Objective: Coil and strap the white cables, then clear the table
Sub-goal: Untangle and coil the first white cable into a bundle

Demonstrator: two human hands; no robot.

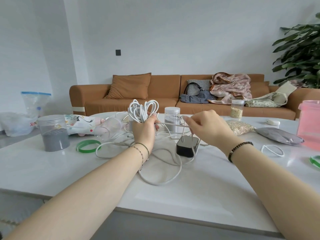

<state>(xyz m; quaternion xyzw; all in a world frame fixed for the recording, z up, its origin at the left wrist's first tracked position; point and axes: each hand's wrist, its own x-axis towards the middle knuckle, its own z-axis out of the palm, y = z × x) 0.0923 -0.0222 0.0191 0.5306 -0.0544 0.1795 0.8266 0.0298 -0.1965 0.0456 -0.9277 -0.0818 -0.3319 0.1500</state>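
My left hand point(144, 129) grips a bundle of coiled white cable point(142, 110), its loops standing up above the fist. From the bundle a strand runs right to my right hand point(207, 128), which pinches it just above a black power adapter point(187, 146). More loose white cable point(161, 177) sprawls in wide loops on the white table point(69, 174) under both wrists. A green strap ring point(88, 146) lies to the left of the cables. Another green strap point(315, 161) shows at the right edge, next to a small white cord loop point(272, 150).
A jar of grey powder point(53, 134) stands at left, another jar point(171, 121) behind my hands, an oat jar point(237, 109) farther back. A patterned cloth point(81, 123), grain bag point(240, 127), grey pouch point(278, 135) and pink container point(310, 125) sit around. A brown sofa point(164, 96) is behind.
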